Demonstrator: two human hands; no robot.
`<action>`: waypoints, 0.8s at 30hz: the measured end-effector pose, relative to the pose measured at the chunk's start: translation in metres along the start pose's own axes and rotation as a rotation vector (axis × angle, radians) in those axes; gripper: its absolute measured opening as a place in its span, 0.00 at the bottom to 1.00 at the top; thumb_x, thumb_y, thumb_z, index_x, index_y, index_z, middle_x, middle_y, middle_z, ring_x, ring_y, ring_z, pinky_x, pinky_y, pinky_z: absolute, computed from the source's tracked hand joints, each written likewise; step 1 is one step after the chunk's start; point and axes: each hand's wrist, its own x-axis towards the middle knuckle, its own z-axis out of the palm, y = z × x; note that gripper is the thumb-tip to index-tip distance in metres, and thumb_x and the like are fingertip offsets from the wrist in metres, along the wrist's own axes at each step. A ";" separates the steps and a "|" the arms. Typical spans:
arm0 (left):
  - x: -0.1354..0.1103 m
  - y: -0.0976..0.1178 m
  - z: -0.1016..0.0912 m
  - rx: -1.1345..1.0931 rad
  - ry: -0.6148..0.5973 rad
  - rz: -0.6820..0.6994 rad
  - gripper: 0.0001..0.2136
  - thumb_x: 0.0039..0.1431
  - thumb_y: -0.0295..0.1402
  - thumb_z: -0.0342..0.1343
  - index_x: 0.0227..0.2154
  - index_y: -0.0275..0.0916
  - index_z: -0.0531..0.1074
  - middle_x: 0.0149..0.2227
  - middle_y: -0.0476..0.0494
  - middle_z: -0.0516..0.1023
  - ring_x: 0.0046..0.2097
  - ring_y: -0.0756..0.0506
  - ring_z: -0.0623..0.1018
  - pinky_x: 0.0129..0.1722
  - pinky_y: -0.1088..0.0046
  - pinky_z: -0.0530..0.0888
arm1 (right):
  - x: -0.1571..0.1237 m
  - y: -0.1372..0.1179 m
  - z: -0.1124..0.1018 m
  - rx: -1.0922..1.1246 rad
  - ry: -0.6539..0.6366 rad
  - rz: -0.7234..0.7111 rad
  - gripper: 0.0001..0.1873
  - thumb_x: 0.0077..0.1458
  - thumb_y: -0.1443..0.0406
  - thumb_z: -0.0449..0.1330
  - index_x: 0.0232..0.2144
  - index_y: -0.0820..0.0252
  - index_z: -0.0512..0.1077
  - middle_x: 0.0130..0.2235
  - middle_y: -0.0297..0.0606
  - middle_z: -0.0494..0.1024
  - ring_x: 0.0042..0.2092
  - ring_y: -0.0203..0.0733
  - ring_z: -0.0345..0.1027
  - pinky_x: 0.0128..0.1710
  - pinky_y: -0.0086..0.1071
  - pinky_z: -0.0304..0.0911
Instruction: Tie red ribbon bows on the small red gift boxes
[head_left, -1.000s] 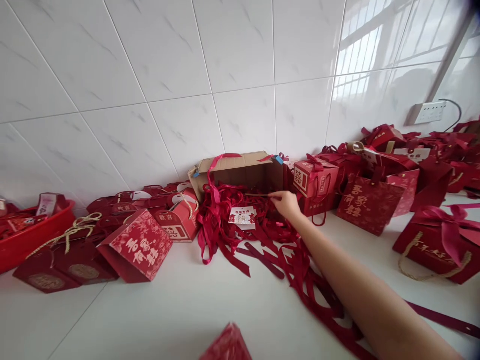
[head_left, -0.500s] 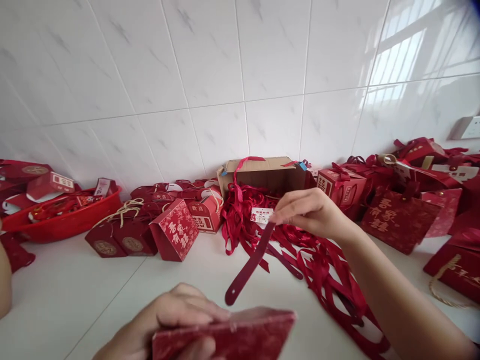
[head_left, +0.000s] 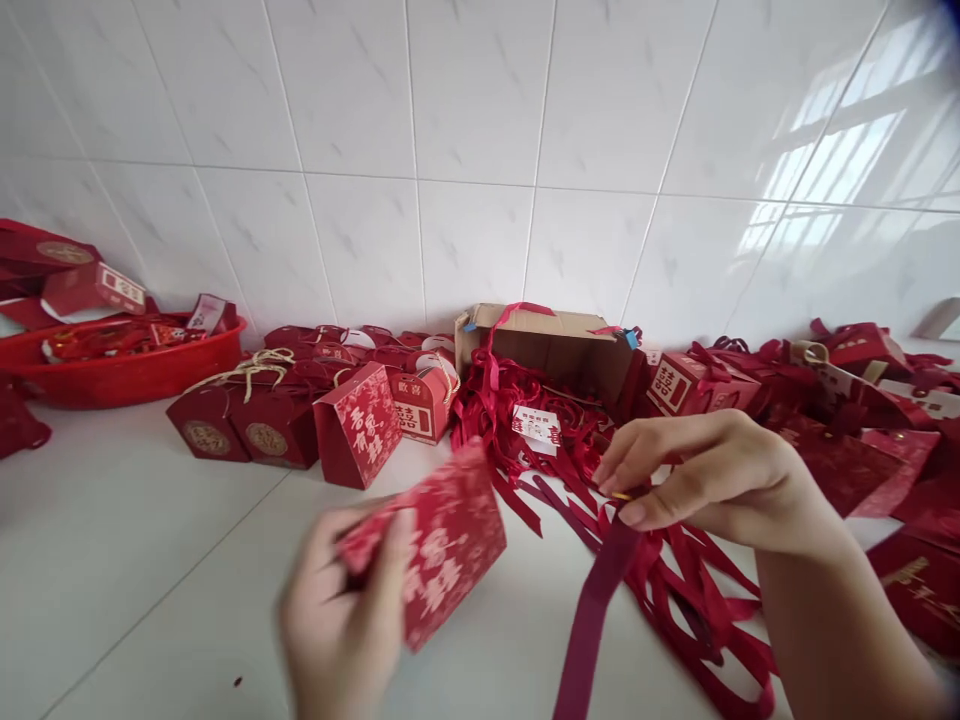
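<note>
My left hand (head_left: 349, 600) is closed round one edge of a red gift box (head_left: 454, 545), printed with white characters and held tilted above the table. The box is slightly blurred. My right hand (head_left: 697, 480) pinches the top end of a dark red strap (head_left: 596, 625), which hangs down past the bottom of the view. A small gold-coloured piece (head_left: 621, 496) shows between the right fingertips. Behind that hand lies a heap of red ribbons (head_left: 694, 590), spilling from a cardboard box (head_left: 555, 325). On the heap rests a white printed card (head_left: 536, 425).
Finished-looking red boxes (head_left: 360, 425) stand behind my left hand, some tied with cord. A red plastic basin (head_left: 127, 370) with small items sits at the far left. More red boxes and bags (head_left: 840, 440) are piled at the right, along the tiled wall (head_left: 480, 120).
My left hand has raised the gift box and turned its printed side into view. My right hand has moved right and lower, bringing the strap with it. The view has shifted.
</note>
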 end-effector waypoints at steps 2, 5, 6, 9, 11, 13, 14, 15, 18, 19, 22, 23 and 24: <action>-0.001 0.008 0.026 -0.048 -0.179 -0.031 0.12 0.52 0.43 0.60 0.31 0.40 0.72 0.31 0.45 0.79 0.33 0.44 0.79 0.31 0.71 0.76 | 0.002 0.003 0.005 0.062 -0.051 -0.021 0.15 0.56 0.73 0.60 0.44 0.56 0.78 0.33 0.42 0.79 0.39 0.41 0.74 0.40 0.36 0.71; -0.004 0.009 0.041 -0.038 -0.227 0.002 0.12 0.56 0.41 0.57 0.40 0.41 0.71 0.38 0.42 0.79 0.40 0.42 0.78 0.39 0.67 0.76 | 0.005 0.008 0.013 0.128 -0.094 -0.024 0.16 0.55 0.76 0.60 0.43 0.58 0.78 0.33 0.44 0.79 0.39 0.42 0.75 0.38 0.34 0.71; -0.005 0.009 0.040 -0.008 -0.183 0.090 0.16 0.56 0.39 0.58 0.47 0.42 0.69 0.46 0.40 0.77 0.46 0.40 0.76 0.45 0.63 0.74 | 0.006 0.010 0.016 0.158 -0.098 -0.021 0.15 0.55 0.76 0.59 0.42 0.59 0.79 0.33 0.44 0.79 0.38 0.42 0.75 0.37 0.33 0.71; -0.013 0.017 0.024 0.090 -0.067 0.461 0.27 0.54 0.31 0.60 0.57 0.48 0.63 0.62 0.41 0.60 0.61 0.36 0.62 0.58 0.53 0.62 | 0.010 0.012 0.027 0.255 -0.120 -0.008 0.11 0.55 0.74 0.60 0.38 0.59 0.80 0.32 0.43 0.80 0.36 0.39 0.75 0.35 0.30 0.70; -0.019 0.029 0.014 0.104 -0.098 0.612 0.21 0.55 0.27 0.58 0.52 0.50 0.69 0.64 0.45 0.57 0.62 0.36 0.59 0.59 0.50 0.59 | 0.011 0.014 0.035 0.313 -0.144 -0.001 0.09 0.54 0.73 0.62 0.35 0.59 0.80 0.31 0.41 0.80 0.34 0.36 0.75 0.35 0.28 0.69; -0.024 0.040 0.008 0.094 -0.202 0.672 0.14 0.56 0.26 0.55 0.43 0.50 0.75 0.63 0.47 0.58 0.61 0.36 0.59 0.58 0.49 0.60 | 0.013 0.015 0.043 0.373 -0.161 0.005 0.08 0.54 0.73 0.62 0.32 0.60 0.80 0.30 0.41 0.81 0.32 0.35 0.75 0.36 0.27 0.68; -0.026 0.044 0.007 0.080 -0.252 0.692 0.13 0.57 0.25 0.55 0.40 0.50 0.76 0.62 0.47 0.59 0.61 0.36 0.59 0.57 0.50 0.61 | 0.013 0.015 0.047 0.404 -0.169 0.005 0.07 0.53 0.74 0.62 0.31 0.60 0.80 0.30 0.41 0.81 0.32 0.35 0.75 0.35 0.27 0.69; -0.028 0.046 0.006 0.069 -0.297 0.712 0.13 0.57 0.24 0.55 0.39 0.50 0.76 0.61 0.47 0.60 0.60 0.36 0.59 0.56 0.50 0.62 | 0.014 0.016 0.050 0.435 -0.179 0.004 0.07 0.53 0.74 0.62 0.30 0.61 0.80 0.30 0.41 0.81 0.32 0.35 0.75 0.35 0.27 0.69; -0.027 0.046 0.007 0.046 -0.363 0.754 0.12 0.55 0.24 0.56 0.36 0.49 0.76 0.58 0.46 0.62 0.58 0.37 0.60 0.54 0.53 0.64 | 0.015 0.018 0.058 0.515 -0.200 -0.002 0.07 0.52 0.75 0.62 0.28 0.64 0.80 0.28 0.43 0.81 0.31 0.36 0.76 0.34 0.27 0.69; -0.026 0.045 0.007 0.044 -0.369 0.761 0.11 0.55 0.24 0.57 0.36 0.49 0.76 0.58 0.46 0.62 0.58 0.38 0.60 0.54 0.54 0.64 | 0.016 0.019 0.061 0.537 -0.202 -0.001 0.07 0.52 0.74 0.62 0.27 0.64 0.80 0.28 0.44 0.81 0.31 0.36 0.76 0.34 0.27 0.69; -0.022 0.042 0.006 0.037 -0.402 0.771 0.09 0.55 0.26 0.58 0.35 0.48 0.76 0.57 0.45 0.63 0.57 0.38 0.60 0.54 0.56 0.63 | 0.015 0.021 0.065 0.589 -0.211 0.001 0.07 0.53 0.73 0.62 0.26 0.64 0.80 0.27 0.43 0.81 0.30 0.35 0.75 0.34 0.26 0.68; -0.021 0.041 0.006 0.032 -0.421 0.775 0.08 0.55 0.26 0.58 0.35 0.48 0.76 0.56 0.46 0.64 0.58 0.38 0.60 0.54 0.57 0.63 | 0.015 0.021 0.067 0.596 -0.222 0.001 0.08 0.54 0.72 0.62 0.25 0.65 0.80 0.27 0.44 0.81 0.29 0.35 0.75 0.34 0.26 0.68; -0.020 0.041 0.005 0.027 -0.442 0.781 0.08 0.55 0.26 0.58 0.34 0.48 0.76 0.56 0.47 0.64 0.58 0.38 0.60 0.54 0.58 0.63 | 0.015 0.022 0.067 0.598 -0.237 0.001 0.09 0.55 0.71 0.61 0.25 0.65 0.79 0.27 0.44 0.81 0.29 0.35 0.75 0.34 0.26 0.68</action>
